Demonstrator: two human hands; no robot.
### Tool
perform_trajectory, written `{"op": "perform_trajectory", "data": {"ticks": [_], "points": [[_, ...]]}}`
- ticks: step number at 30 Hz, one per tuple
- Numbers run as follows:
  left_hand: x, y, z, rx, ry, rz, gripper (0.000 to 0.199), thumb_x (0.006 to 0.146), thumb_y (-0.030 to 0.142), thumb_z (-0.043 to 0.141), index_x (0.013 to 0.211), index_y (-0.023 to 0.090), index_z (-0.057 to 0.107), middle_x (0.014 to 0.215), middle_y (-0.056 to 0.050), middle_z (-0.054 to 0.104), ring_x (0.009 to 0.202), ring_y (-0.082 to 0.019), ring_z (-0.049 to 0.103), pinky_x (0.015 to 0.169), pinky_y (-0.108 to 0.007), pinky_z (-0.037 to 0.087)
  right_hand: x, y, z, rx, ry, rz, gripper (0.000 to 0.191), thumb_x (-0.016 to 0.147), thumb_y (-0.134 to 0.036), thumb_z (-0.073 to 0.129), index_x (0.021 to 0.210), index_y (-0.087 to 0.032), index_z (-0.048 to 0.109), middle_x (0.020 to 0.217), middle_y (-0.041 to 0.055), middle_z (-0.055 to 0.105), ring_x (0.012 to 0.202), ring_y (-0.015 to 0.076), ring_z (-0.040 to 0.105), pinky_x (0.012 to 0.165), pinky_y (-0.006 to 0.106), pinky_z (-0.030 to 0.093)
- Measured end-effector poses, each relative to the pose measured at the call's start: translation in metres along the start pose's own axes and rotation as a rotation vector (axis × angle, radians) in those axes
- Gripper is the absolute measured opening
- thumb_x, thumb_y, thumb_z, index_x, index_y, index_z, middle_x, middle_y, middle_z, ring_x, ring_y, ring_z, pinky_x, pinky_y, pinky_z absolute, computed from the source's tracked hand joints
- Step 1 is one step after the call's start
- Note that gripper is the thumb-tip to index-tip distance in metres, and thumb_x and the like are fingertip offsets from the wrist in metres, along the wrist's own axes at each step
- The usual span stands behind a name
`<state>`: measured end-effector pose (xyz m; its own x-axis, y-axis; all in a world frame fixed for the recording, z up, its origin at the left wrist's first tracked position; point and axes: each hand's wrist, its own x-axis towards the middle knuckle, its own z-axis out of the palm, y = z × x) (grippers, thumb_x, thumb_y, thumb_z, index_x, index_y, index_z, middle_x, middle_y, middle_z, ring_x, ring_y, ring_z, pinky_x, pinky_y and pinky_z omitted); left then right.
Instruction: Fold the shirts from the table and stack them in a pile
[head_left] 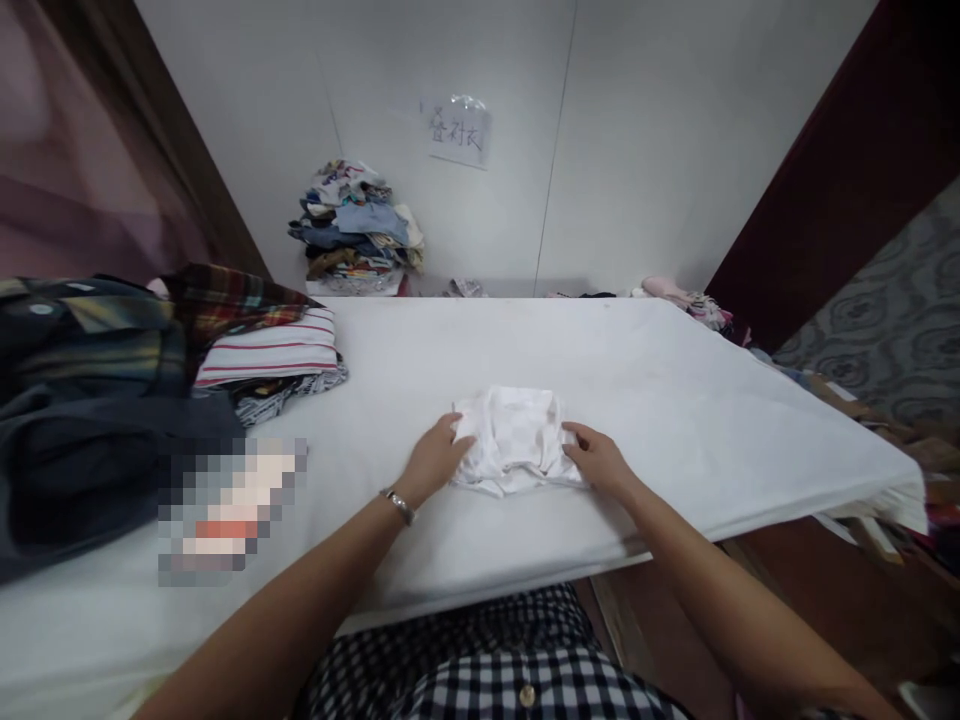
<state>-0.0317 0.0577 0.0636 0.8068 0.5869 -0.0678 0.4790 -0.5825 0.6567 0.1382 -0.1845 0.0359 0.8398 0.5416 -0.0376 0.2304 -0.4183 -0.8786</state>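
Note:
A small white shirt [517,430], satiny and partly bunched, lies folded on the white-covered table [600,360] in front of me. My left hand [441,455], with a silvery bracelet at the wrist, grips its left edge between thumb and fingers. At the opposite edge, my right hand [596,455] pinches the cloth the same way. Fabric and fingertips overlap, so the exact grip is partly hidden. The shirt's front edge curves inward near the middle, and its far edge lies roughly straight.
Folded clothes pile up at the left: dark garments [90,450], a plaid shirt [232,300] and a red-striped white garment [274,345]. A tall clothes stack [360,225] stands by the wall. More clothes [690,300] lie beyond the far right corner. A blurred-out item [232,510] rests left of me.

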Motion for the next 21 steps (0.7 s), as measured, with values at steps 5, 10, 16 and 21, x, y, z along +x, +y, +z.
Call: {"op": "perform_trajectory", "data": {"ticks": [5,10,16,21], "points": [[-0.013,-0.001,-0.001,0.186,-0.023,0.040,0.048,0.089,0.033,0.055,0.134,0.018,0.052,0.106,-0.009,0.070,0.098,-0.025,0.066,0.083,-0.035,0.049,0.004,0.000,-0.002,-0.226,0.090,-0.135,0.044,0.075,-0.031,0.058,0.116,-0.021,0.070,0.096,0.0055,0.072,0.080,0.0203,0.062,0.083,0.037,0.050],[-0.042,-0.004,-0.011,0.261,0.245,0.508,0.037,0.093,0.038,0.052,0.123,0.018,0.057,0.117,-0.011,0.065,0.108,-0.025,0.060,0.092,-0.039,0.047,-0.039,-0.008,-0.019,-0.037,0.251,-0.184,0.040,0.078,-0.044,0.060,0.107,-0.018,0.069,0.096,0.0089,0.070,0.076,0.0192,0.061,0.065,0.032,0.050],[-0.052,0.008,0.019,0.476,0.065,0.914,0.044,0.089,0.017,0.054,0.133,0.018,0.051,0.137,-0.012,0.056,0.123,-0.027,0.051,0.101,-0.045,0.040,-0.101,-0.026,0.006,0.591,-0.345,0.437,0.051,0.075,-0.054,0.072,0.112,-0.020,0.060,0.093,0.0089,0.072,0.067,0.0179,0.067,0.055,0.029,0.052],[-0.025,0.023,0.028,0.536,0.013,0.826,0.035,0.093,0.011,0.042,0.123,0.018,0.058,0.108,-0.009,0.069,0.097,-0.023,0.061,0.081,-0.038,0.049,-0.093,-0.044,0.018,0.852,-0.402,0.490,0.051,0.076,-0.050,0.077,0.110,-0.020,0.054,0.108,0.0131,0.070,0.094,0.0224,0.070,0.073,0.033,0.057]]}}
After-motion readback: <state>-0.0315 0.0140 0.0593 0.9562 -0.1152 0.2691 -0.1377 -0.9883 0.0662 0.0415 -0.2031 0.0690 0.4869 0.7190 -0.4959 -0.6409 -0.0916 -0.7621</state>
